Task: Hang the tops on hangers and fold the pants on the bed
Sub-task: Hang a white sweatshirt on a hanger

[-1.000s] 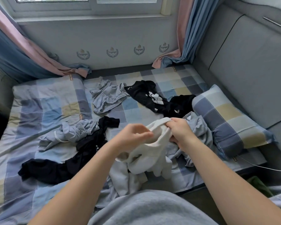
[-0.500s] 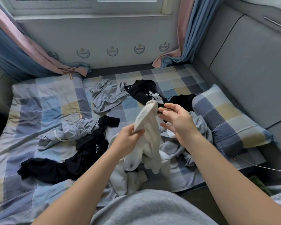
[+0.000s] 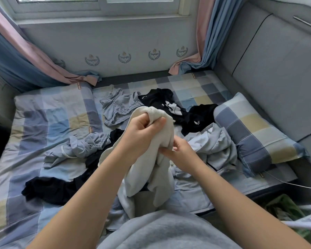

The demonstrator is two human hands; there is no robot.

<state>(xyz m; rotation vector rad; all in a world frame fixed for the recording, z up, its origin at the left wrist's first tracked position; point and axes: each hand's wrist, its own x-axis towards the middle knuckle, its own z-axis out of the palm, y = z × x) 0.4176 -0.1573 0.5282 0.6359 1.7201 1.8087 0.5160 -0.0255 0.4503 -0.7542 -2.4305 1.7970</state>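
Since earlier, our right hand (image 3: 179,153) has closed, pinching the cream knit garment (image 3: 151,177) below our left hand (image 3: 142,133), which grips its ribbed edge; long axis hangs vertical above the checked bed (image 3: 48,123).

There's the cream-white garment (image 3: 145,177), a black top (image 3: 160,97) carrying a white print, a pale grey-blue garment (image 3: 118,106). The bedsheet (image 3: 48,126) checks blue, grey and pale yellow, pillow (image 3: 255,130) in the same check; curtains (image 3: 210,33) pink and blue.
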